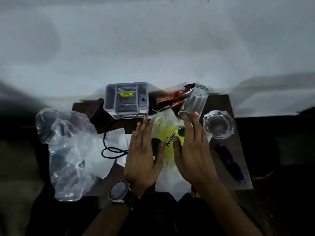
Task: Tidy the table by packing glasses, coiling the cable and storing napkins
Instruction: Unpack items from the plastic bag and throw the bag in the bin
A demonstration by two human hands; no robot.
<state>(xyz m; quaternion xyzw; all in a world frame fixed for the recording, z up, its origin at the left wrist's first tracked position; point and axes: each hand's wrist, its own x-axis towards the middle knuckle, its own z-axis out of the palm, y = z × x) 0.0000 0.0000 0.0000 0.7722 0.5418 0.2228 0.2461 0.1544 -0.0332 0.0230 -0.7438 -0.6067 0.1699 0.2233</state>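
Note:
My left hand [143, 155] and my right hand [192, 150] hover flat, fingers straight, over a yellow-green printed plastic bag [167, 137] in the middle of the table. Neither hand holds anything. A tall clear glass [194, 103] lies tilted just beyond my right fingertips. To its right stands a short clear glass [219, 124], seen from above. A black cable [109, 149] loops left of my left hand, over white napkins [117, 135]. More white paper [172, 183] lies under the bag.
A grey box with compartments [127, 99] stands at the back of the dark table [219, 103]. A red wrapper [172, 97] lies beside it. A crumpled clear plastic bag [68, 150] covers the left side. A dark blue pen [230, 162] lies at the right.

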